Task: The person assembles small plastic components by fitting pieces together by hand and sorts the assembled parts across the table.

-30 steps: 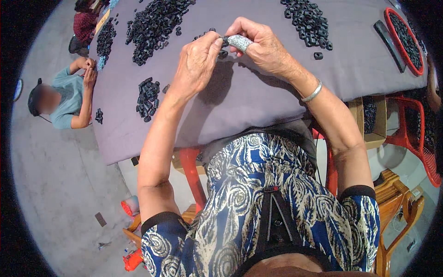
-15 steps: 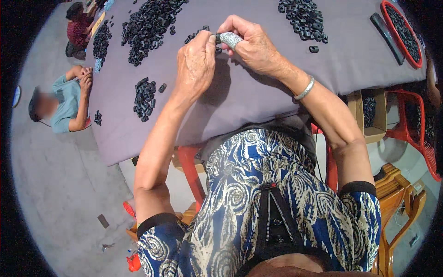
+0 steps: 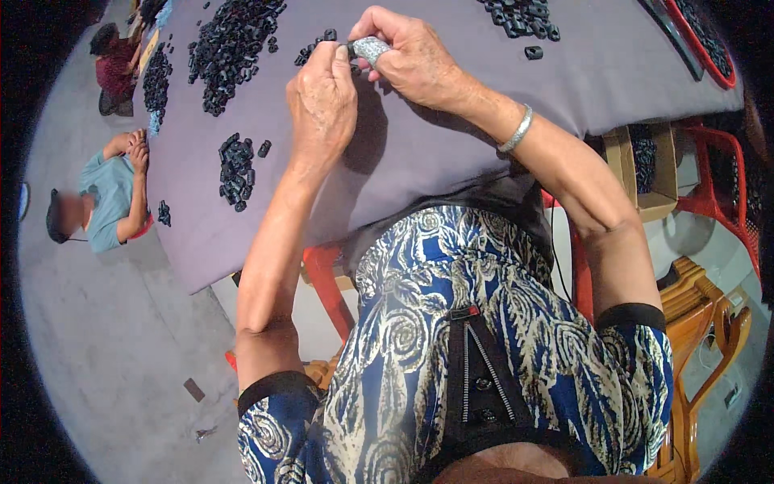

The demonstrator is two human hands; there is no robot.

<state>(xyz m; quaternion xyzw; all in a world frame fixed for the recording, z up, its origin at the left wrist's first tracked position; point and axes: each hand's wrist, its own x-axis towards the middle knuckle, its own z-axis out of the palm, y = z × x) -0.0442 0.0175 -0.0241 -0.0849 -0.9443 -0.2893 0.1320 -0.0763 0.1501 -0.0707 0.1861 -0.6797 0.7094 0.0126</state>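
Observation:
Over the far part of the table my two hands meet, fingertips together. My left hand [image 3: 322,105] pinches a small black part [image 3: 351,52], mostly hidden by the fingers. From the other side my right hand [image 3: 421,66] closes on the same part. A grey speckled cover [image 3: 372,51] sits where the right thumb is; it looks like a wrap on that thumb. Just beyond my left fingers lies a short row of similar black parts [image 3: 306,53]. A small pile of black parts [image 3: 236,171] lies left of my left forearm.
A large heap of black parts [image 3: 230,56] is at the far left, another heap [image 3: 520,16] at the far right. A red-rimmed tray [image 3: 721,60] holds more. Beside the table stand an open cardboard box [image 3: 657,206] and a red chair [image 3: 726,169]. Another person [image 3: 109,194] sits left.
The whole view has shifted, so table and hands appear a little farther left and higher. Both hands keep their grip on the small black part.

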